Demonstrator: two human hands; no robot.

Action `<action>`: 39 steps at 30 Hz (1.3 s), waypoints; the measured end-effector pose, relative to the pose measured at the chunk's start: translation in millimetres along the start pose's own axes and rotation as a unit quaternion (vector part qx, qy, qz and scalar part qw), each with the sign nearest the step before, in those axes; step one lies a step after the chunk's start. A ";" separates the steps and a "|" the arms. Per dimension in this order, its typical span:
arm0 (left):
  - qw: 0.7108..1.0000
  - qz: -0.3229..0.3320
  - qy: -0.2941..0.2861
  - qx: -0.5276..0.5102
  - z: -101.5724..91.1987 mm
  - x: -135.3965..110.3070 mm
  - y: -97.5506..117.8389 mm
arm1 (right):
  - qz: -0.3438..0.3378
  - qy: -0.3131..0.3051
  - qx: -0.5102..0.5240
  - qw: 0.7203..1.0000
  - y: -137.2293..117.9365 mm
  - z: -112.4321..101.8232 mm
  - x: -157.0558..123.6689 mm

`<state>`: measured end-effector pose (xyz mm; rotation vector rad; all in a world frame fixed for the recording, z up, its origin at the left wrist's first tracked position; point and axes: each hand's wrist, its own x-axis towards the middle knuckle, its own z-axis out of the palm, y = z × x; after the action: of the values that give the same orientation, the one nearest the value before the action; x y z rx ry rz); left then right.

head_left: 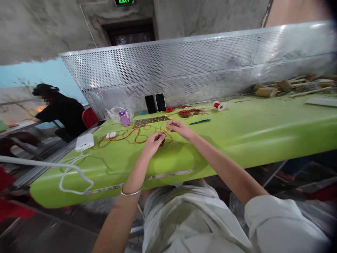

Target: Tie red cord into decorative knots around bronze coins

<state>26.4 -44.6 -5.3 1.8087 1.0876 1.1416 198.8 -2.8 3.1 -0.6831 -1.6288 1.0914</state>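
My left hand (156,142) pinches a thin red cord (137,135) close above the green table. Just to its right and a little farther off, my right hand (178,129) also has its fingers closed on the cord. Between the two hands a short stretch of the cord shows, while the rest trails leftward in loose loops over the tabletop. A small dark piece seems to sit under my left fingertips, too small to make out. Behind the hands lie rows of brown coin-like pieces (147,121). A dark green pen (200,122) rests right of my right hand.
Two phones (160,102) lean on the perforated metal screen (168,70). A red thread spool (218,105), bundled red cords (185,113) and a purple box (124,117) stand nearby. At left are a white power bank (84,142), its cable and a seated person (61,110).
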 end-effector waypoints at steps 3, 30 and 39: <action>1.000 -0.009 0.027 -0.011 -1.6 1.9 -2.9 | 0.035 0.059 0.020 0.997 8.6 -11.3 3.7; 0.996 -0.020 0.077 0.031 -3.9 2.1 -2.5 | -0.001 -0.191 -0.136 0.972 1.9 11.0 -4.6; 0.980 0.016 0.141 0.140 -4.1 -0.2 -3.0 | 0.036 -0.224 -0.031 0.973 -9.3 1.9 -11.7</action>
<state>21.7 -43.1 -6.6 1.9213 1.4495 1.3482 201.5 -17.2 6.3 -0.5643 -2.0412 1.3199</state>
